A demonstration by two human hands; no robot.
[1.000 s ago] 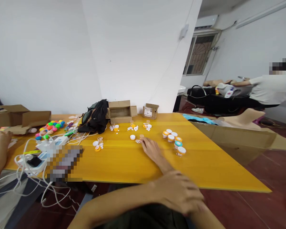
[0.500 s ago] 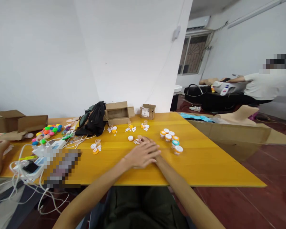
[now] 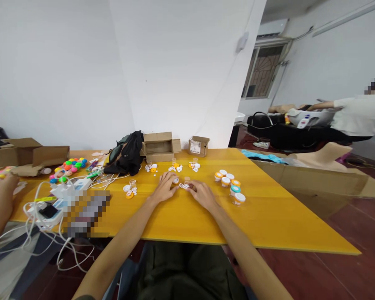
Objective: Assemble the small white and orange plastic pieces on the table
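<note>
Both my hands rest on the yellow table (image 3: 268, 216), reaching forward. My left hand (image 3: 164, 186) lies with fingers stretched out, fingertips at a small white cap (image 3: 175, 181). My right hand (image 3: 200, 192) is palm down, its fingertips touching a little pile of white dice-like pieces (image 3: 184, 186) beside a small clear jar (image 3: 186, 180). Neither hand clearly holds anything. To the right of my right hand stands a cluster of small jars with white, orange and teal lids (image 3: 230, 183).
More small jars, caps and pieces (image 3: 175, 167) lie farther back, with open cardboard boxes (image 3: 158, 146), a black bag (image 3: 127, 153), coloured balls (image 3: 68, 167) and white cables (image 3: 43, 208) at left. Another person's hand (image 3: 3, 183) is at far left; a person in white (image 3: 353, 116) stands at the back right.
My left hand rose from my lap, passed over my right hand and now lies on the table to its left, at the white cap. My right hand stayed by the pieces.
</note>
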